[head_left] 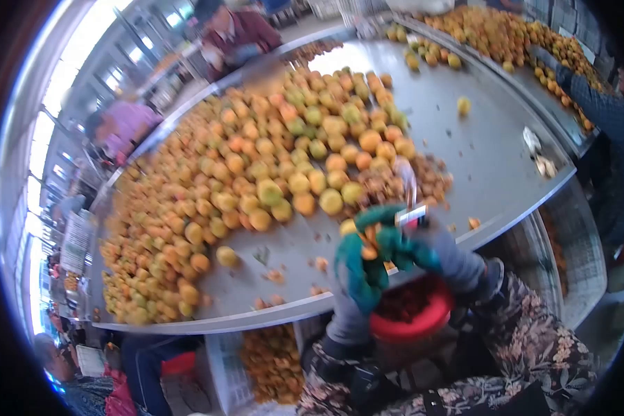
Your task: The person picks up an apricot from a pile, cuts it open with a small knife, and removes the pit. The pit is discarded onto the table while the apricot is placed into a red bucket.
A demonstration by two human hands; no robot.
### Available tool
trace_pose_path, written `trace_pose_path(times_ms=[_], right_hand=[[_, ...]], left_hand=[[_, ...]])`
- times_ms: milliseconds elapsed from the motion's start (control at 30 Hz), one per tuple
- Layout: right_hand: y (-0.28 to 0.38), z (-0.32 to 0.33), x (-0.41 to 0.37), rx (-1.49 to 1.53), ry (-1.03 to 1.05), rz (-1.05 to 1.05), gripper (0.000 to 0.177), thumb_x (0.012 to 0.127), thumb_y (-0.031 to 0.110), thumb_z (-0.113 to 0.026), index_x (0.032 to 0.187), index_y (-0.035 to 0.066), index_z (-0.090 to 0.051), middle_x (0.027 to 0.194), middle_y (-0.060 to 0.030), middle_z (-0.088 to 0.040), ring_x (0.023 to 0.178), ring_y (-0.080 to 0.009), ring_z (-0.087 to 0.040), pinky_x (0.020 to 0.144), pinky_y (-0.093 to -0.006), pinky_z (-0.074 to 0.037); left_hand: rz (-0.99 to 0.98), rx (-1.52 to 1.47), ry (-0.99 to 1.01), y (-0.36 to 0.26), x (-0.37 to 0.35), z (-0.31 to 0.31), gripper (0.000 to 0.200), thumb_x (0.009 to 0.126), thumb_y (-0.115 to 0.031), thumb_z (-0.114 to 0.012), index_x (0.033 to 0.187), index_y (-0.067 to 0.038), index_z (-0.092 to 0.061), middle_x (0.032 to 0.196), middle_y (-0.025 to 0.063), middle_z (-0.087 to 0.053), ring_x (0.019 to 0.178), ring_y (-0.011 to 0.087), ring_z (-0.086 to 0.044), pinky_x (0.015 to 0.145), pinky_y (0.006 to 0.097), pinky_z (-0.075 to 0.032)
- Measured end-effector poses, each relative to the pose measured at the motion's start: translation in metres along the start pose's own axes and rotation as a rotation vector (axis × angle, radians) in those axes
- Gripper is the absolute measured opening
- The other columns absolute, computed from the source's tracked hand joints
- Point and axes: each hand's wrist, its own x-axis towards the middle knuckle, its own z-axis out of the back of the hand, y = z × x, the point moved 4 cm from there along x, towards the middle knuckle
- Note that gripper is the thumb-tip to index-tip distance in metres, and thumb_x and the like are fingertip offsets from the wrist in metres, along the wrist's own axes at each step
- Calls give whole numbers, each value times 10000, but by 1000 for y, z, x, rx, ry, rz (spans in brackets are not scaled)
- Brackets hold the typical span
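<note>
My left hand (362,269), in a green glove, is closed round an orange-yellow fruit (369,244) at the table's near edge. Against it, my right hand (412,246) has its gloved fingers bent; a pale object with a bright metallic part (412,215) sticks up at it, too blurred to name. Both hands are above a red basin (414,313) with dark brown-red pieces inside. Just beyond them lies a heap of small brown pieces (430,182).
A big pile of orange and yellow fruit (256,159) covers much of the metal table (492,159). A crate of pieces (225,360) stands below the edge. People sit around the table; one person's arm (568,80) reaches into fruit at the right.
</note>
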Motion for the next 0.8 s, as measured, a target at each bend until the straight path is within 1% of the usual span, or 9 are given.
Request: trace_pose_path(times_ms=[33, 133, 200, 433, 500, 533, 633, 667, 800], right_hand=[[24, -13, 0, 243, 70, -217, 313, 838, 142, -644, 1116, 3, -611, 671, -6, -584, 504, -78, -515, 462, -210, -409], [28, -13, 1, 376, 98, -63, 362, 861, 147, -623, 1170, -31, -563, 713, -15, -582, 505, -61, -501, 449, -193, -391], [7, -5, -2, 340, 29, -49, 363, 858, 135, -622, 1175, -32, -559, 732, -19, -585, 524, -67, -509, 463, -205, -402], [15, -19, 3, -26, 178, -4, 413, 814, 91, -649, 1201, -11, -547, 847, -30, -624, 706, -52, -545, 616, -211, -446], [11, -30, 3, -245, 285, 94, 423, 811, 103, -656, 1206, -1, -546, 871, -30, -631, 730, -44, -545, 637, -205, -444], [13, -36, 1, -355, 243, 197, 431, 808, 111, -662, 1211, 11, -545, 874, -31, -632, 726, -47, -548, 641, -206, -445], [18, -28, -4, -211, 150, 221, 409, 827, 141, -645, 1197, -2, -545, 840, -41, -619, 690, -61, -551, 610, -206, -442], [19, -20, -5, 44, 96, 142, 389, 848, 162, -623, 1178, -27, -544, 803, -51, -606, 659, -72, -551, 575, -204, -437], [59, -9, 9, 309, -140, 386, 310, 949, 185, -457, 1130, -57, -529, 712, -60, -554, 505, -97, -485, 464, -236, -413]], left_hand=[[334, -839, -131, -17, 1, -2, 293, 954, -291, -416, 1022, -31, -532, 875, 82, -580, 656, 141, -541, 590, 251, -456], [46, -271, -262, -36, 9, 6, 322, 949, -337, -418, 1029, -45, -530, 836, 87, -570, 601, 137, -511, 556, 253, -437], [507, -1507, -71, -26, 13, -4, 334, 952, -344, -430, 1057, -39, -519, 841, 81, -570, 570, 129, -489, 531, 265, -430], [414, -1205, -295, -34, 19, 2, 334, 927, -305, -508, 1091, -14, -500, 960, 85, -596, 789, 158, -600, 723, 340, -521], [-12, -319, -205, -42, 19, 11, 296, 905, -228, -556, 1105, -18, -495, 1008, 95, -591, 942, 189, -598, 856, 355, -496], [102, -555, -141, -37, 19, 10, 422, 802, -48, -658, 1178, -1, -473, 1067, 98, -583, 963, 187, -588, 876, 298, -466], [89, -587, -262, -28, 16, 8, 458, 772, -38, -684, 1179, -5, -478, 1058, 89, -584, 944, 175, -590, 868, 312, -474], [256, -487, -373, -17, 19, 4, 378, 917, -324, -516, 1156, -31, -510, 939, 79, -599, 842, 187, -614, 772, 349, -519], [595, -1318, -151, -44, 22, -5, 400, 959, -349, -427, 1199, -38, -508, 878, 81, -575, 660, 121, -516, 602, 251, -433]])
